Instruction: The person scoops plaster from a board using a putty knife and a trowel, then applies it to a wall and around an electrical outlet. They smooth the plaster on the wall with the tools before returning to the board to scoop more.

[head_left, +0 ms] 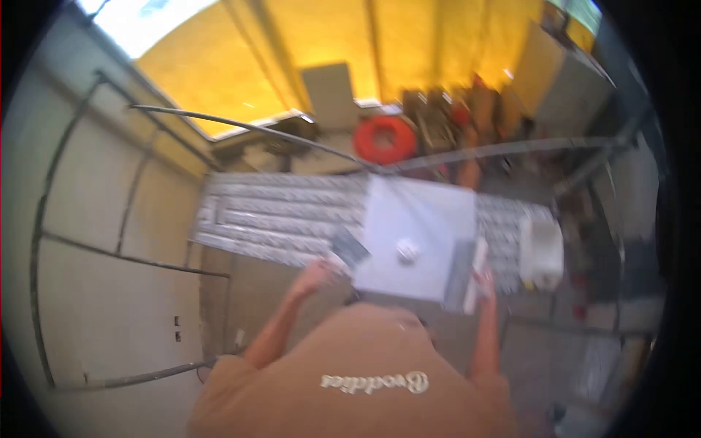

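One flat, square, pale tile is gripped at opposite edges by the left hand and right hand above the ribbed grey surface; one small round knob sits on it.

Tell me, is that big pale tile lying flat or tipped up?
Flat: the tile lies across the grooved platform, with a small round object resting on it.

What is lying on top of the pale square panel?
A small round whitish object sits on the pale square panel. Too blurred to identify. Beneath, a ribbed metal surface shows around it; the covered part is hidden.
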Demonstrator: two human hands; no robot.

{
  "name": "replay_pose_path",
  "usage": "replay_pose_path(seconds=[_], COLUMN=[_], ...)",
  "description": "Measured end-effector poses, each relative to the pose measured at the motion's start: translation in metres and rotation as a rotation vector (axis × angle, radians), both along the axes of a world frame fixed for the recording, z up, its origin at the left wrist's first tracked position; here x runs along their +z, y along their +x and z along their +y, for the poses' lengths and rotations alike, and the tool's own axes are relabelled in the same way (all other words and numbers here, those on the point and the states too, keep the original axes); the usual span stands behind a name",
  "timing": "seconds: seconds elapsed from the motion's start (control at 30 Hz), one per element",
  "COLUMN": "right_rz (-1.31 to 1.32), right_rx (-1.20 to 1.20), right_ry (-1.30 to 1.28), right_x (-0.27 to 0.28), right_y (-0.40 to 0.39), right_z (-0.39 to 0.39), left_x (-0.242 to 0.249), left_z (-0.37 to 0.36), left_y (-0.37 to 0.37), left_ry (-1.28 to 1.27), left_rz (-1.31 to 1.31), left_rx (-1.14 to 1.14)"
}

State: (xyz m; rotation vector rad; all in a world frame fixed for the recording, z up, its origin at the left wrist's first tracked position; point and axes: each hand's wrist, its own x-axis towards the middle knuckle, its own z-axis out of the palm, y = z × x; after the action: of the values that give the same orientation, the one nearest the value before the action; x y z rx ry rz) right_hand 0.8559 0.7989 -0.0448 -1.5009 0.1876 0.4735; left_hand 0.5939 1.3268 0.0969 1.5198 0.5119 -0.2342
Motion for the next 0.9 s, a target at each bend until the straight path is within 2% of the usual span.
replay_pose_path(seconds=[0.03, 0.07, 0.13, 0.17, 0.23, 0.27, 0.33, 0.5, 0.6, 0.67, 0.7, 0.77, 0.8, 0.87, 0.9], right_rz=[0.035, 0.023, 0.075, 0.075, 0.043, 0.003, 0.086, 0.041, -0.050, -0.510, -0.512, -0.504, -0.501, -0.810, -0.845], right_rx=[-0.092, -0.113, -0.104, 0.082, 0.117, 0.168, 0.190, 0.242, 0.316, 0.465, 0.462, 0.665, 0.656, 0.666, 0.630], right_ry=[-0.140, -0.021, -0.016, 0.050, -0.042, -0.118, 0.091, 0.218, 0.098, -0.569, -0.575, -0.706, -0.716, -0.826, -0.772], right_x=[0.003, 0.026, 0.086, 0.049, 0.039, 0.036, 0.034, 0.021, 0.032, 0.083, 0.115, 0.167, 0.164, 0.153, 0.163], right_y=[0.005, 0.005, -0.001, 0.013, 0.016, 0.018, 0.012, -0.005, -0.001, -0.006, -0.015, -0.039, -0.049, -0.067, -0.069], right_z=[-0.002, 0.002, 0.018, -0.002, 0.002, 0.016, 0.055, 0.171, 0.202, 0.206, 0.212, 0.226, 0.231, 0.236, 0.234], left_x=[0.005, 0.019, 0.018, 0.017, 0.020, 0.022, 0.022, 0.018, 0.019, 0.005, 0.006, 0.009, 0.006, -0.002, -0.003], left_z=[-0.008, -0.016, -0.016, -0.019, -0.027, -0.030, -0.040, -0.053, -0.051, -0.048, -0.047, -0.046, -0.044, -0.042, -0.042], left_y=[0.000, -0.003, -0.015, -0.020, -0.030, -0.031, -0.035, -0.028, -0.017, -0.016, -0.014, -0.008, -0.005, 0.000, 0.002], left_ry=[-0.036, 0.032, 0.005, -0.013, -0.025, -0.024, -0.028, -0.028, 0.008, 0.019, 0.015, 0.063, 0.058, 0.064, 0.060], left_rz=[0.050, 0.052, 0.068, 0.083, 0.086, 0.084, 0.080, 0.107, 0.114, 0.082, 0.079, 0.110, 0.107, 0.102, 0.097], left_rx=[0.138, 0.164, 0.229, 0.207, 0.194, 0.195, 0.208, 0.180, 0.133, 0.138, 0.134, 0.094, 0.083, 0.042, 0.041])
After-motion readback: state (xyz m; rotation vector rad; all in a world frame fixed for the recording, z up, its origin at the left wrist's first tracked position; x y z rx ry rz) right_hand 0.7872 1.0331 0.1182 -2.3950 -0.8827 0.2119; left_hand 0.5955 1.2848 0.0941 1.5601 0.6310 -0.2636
